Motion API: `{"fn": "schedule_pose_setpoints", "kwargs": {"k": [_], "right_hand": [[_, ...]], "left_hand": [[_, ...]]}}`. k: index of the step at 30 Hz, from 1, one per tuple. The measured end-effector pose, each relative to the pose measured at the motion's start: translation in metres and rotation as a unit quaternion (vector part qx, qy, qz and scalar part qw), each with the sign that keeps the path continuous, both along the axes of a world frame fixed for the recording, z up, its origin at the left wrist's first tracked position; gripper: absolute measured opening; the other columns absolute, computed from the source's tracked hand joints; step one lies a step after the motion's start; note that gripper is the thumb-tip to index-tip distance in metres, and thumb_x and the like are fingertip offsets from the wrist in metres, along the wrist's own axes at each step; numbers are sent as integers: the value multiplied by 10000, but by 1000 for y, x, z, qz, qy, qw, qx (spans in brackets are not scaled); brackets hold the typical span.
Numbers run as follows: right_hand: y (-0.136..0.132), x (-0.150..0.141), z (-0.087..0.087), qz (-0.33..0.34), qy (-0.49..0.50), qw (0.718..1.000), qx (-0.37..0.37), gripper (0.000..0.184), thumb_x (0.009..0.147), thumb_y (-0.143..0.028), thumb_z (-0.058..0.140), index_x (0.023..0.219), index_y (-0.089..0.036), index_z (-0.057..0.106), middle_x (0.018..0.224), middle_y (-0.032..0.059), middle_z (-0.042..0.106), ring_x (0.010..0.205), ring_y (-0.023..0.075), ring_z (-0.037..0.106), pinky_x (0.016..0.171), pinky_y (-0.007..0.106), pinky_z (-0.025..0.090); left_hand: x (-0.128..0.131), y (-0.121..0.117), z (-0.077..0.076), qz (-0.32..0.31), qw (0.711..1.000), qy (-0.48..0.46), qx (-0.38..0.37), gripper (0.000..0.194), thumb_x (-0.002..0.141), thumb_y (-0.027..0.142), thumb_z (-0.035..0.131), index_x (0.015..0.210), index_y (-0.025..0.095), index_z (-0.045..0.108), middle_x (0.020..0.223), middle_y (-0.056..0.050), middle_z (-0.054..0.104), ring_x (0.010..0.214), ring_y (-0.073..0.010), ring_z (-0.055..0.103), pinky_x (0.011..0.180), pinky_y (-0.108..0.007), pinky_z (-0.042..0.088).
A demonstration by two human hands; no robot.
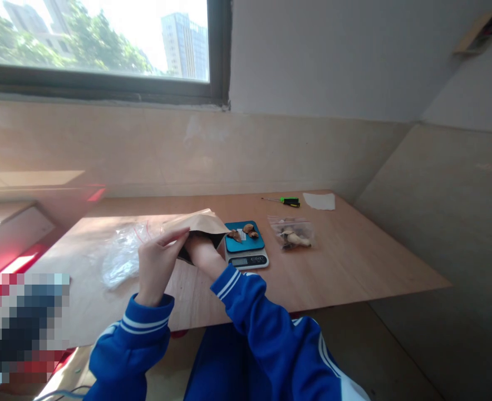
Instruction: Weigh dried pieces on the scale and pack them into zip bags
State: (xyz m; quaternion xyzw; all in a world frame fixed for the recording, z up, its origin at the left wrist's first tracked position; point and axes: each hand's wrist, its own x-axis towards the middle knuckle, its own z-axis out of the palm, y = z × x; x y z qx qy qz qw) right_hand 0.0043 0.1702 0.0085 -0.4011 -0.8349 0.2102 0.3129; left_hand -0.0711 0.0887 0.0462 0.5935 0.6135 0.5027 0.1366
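A brown paper bag [206, 221] is held with its mouth toward me. My left hand [159, 264] pinches the bag's left edge between thumb and fingers. Into the mouth reaches my right hand [202, 249]; its fingers are hidden inside, so what they hold, if anything, does not show. Just right of the bag sits a digital kitchen scale [246, 245] with a blue top. Several brown dried pieces, perhaps mushrooms [249, 229], lie on it beside a small white packet [241, 235].
A zip bag [291, 233] with pale and dark pieces inside lies right of the scale. Farther back are a green-and-black screwdriver [290, 201] and white paper [320, 201]. Crumpled clear plastic bags [123, 256] lie at left on the wooden table [354, 267]. A wall stands behind.
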Motion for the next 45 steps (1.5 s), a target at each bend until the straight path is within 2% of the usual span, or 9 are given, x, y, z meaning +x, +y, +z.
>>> {"fn": "schedule_pose_setpoints", "kwargs": {"k": [4, 10, 15, 21, 25, 31, 34, 38, 45], "right_hand": [[-9, -6, -17, -65, -7, 997, -40, 305, 888, -129, 534, 1184, -177, 590, 1173, 102, 679, 1217, 301, 558, 1092, 475, 377], [-24, 18, -25, -76, -51, 995, -43, 324, 870, -16, 424, 1064, -129, 658, 998, 170, 716, 968, 318, 682, 885, 472, 532], [-42, 34, -8, -74, -60, 995, -1, 343, 861, 5, 417, 1059, -155, 647, 854, 120, 728, 846, 257, 698, 785, 386, 562], [-70, 58, 23, -60, -77, 994, 51, 346, 908, -18, 383, 1123, -132, 629, 1015, 157, 699, 965, 250, 661, 845, 377, 536], [-71, 79, 34, -36, 24, 998, 53, 325, 917, -64, 437, 1135, -182, 649, 1130, 88, 695, 1086, 211, 632, 967, 355, 487], [-65, 124, 40, -3, 236, 970, -56, 246, 879, -180, 565, 1088, -225, 688, 1058, 32, 731, 952, 162, 688, 873, 303, 540], [-57, 161, 28, -32, 282, 951, -119, 248, 855, -246, 601, 1082, -204, 691, 1040, 56, 736, 938, 171, 693, 847, 314, 555], [-39, 202, -8, -116, 275, 945, -131, 261, 812, -260, 627, 1045, -169, 704, 1095, 106, 722, 955, 196, 691, 865, 352, 549], [-18, 204, -56, -193, 231, 948, -101, 251, 794, -232, 577, 977, -136, 721, 992, 132, 745, 864, 216, 703, 787, 373, 563]], "left_hand": [[-6, -3, -7, 3, 1000, -14, -1, 214, 776, 390, 644, 918, 280, 760, 924, 21, 767, 971, -244, 699, 864, -335, 542], [-6, -5, -8, 0, 999, -37, -19, 226, 774, 388, 643, 921, 263, 761, 913, 11, 769, 911, -232, 710, 819, -318, 551], [-6, -4, -6, 3, 999, -34, -25, 235, 777, 391, 635, 923, 256, 761, 913, 3, 769, 926, -244, 707, 814, -324, 550], [-9, 0, -1, 6, 1000, -23, -5, 236, 769, 411, 638, 899, 259, 764, 919, 12, 768, 942, -241, 703, 856, -331, 541], [-8, 2, 1, 6, 1000, -22, -4, 223, 768, 407, 648, 898, 269, 765, 932, 19, 767, 954, -237, 700, 868, -327, 535], [-11, 4, 1, 8, 999, -31, -8, 245, 772, 410, 651, 927, 256, 762, 926, 2, 768, 946, -238, 702, 869, -342, 527], [-16, 4, 1, 20, 1000, -19, 1, 262, 773, 424, 645, 927, 248, 763, 932, -12, 767, 949, -243, 699, 874, -357, 519], [-21, 7, 0, 38, 999, -1, 4, 282, 770, 460, 639, 936, 270, 764, 930, -8, 767, 961, -250, 694, 884, -359, 508], [-18, 9, -3, 29, 999, -17, -6, 266, 759, 452, 650, 912, 269, 769, 915, 3, 768, 941, -243, 701, 860, -334, 518]]}}
